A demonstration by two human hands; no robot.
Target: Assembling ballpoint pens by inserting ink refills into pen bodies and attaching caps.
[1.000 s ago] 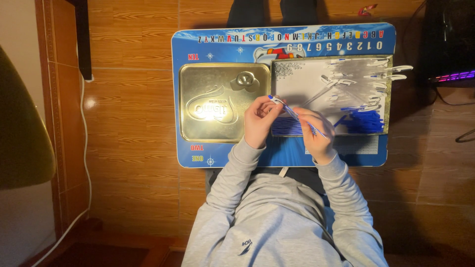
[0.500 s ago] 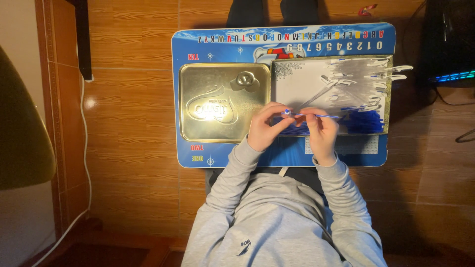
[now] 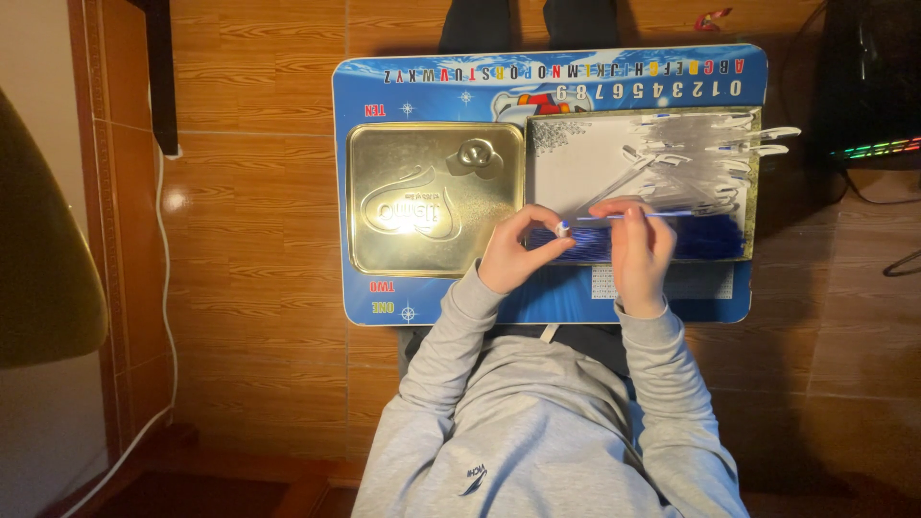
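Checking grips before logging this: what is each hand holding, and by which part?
The left hand pinches a small white-and-blue cap at its sides; the right hand holds a thin blue pen refill near one end.

We are seeing a thin blue pen refill (image 3: pixel 645 215) lying level across the picture, pinched at one end, stretching above the open tin's blue pile. Just beside its other end, a small white-and-blue pen piece (image 3: pixel 561 228) is sitting pinched between fingertips.
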